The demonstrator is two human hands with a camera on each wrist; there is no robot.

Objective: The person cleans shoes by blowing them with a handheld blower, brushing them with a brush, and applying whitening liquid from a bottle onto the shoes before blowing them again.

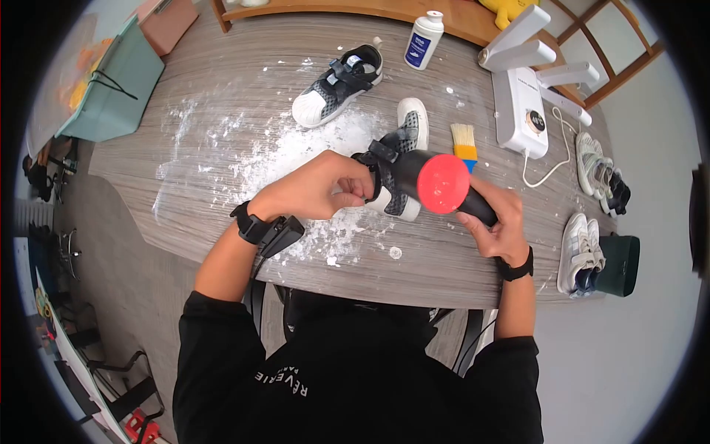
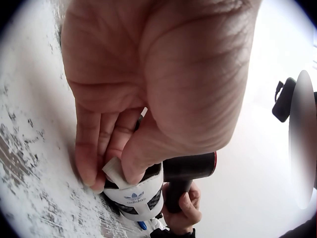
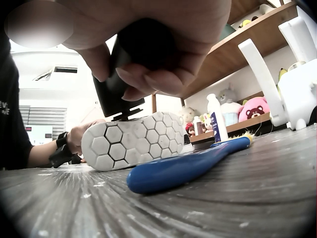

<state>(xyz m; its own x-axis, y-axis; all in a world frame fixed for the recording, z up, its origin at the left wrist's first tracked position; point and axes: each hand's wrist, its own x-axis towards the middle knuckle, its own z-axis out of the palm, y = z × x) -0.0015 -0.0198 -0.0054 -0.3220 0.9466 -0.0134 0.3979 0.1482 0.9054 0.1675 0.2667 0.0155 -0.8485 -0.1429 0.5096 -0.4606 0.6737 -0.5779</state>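
On its side lies a grey-and-white shoe (image 1: 413, 118), its patterned sole (image 3: 138, 141) facing the right wrist camera. My left hand (image 1: 318, 185) pinches a pale tab (image 2: 115, 172) at the shoe's opening, above the adidas logo (image 2: 134, 198). Over the shoe, my right hand (image 1: 503, 222) grips the handle of a black dryer-like tool (image 2: 190, 166) with a red round end (image 1: 444, 183). The tool's nozzle end is close to the shoe; whether they touch I cannot tell. A matching shoe (image 1: 336, 87) stands beyond, amid white powder (image 1: 288, 148).
A blue-handled brush (image 3: 188, 166) lies right of the shoe. Behind stand a white bottle (image 1: 424, 41) and a white device (image 1: 520, 111) with a cable. More shoes (image 1: 580, 251) and a dark green container (image 1: 620, 265) are at the right; a teal bin (image 1: 126, 89) is at the left.
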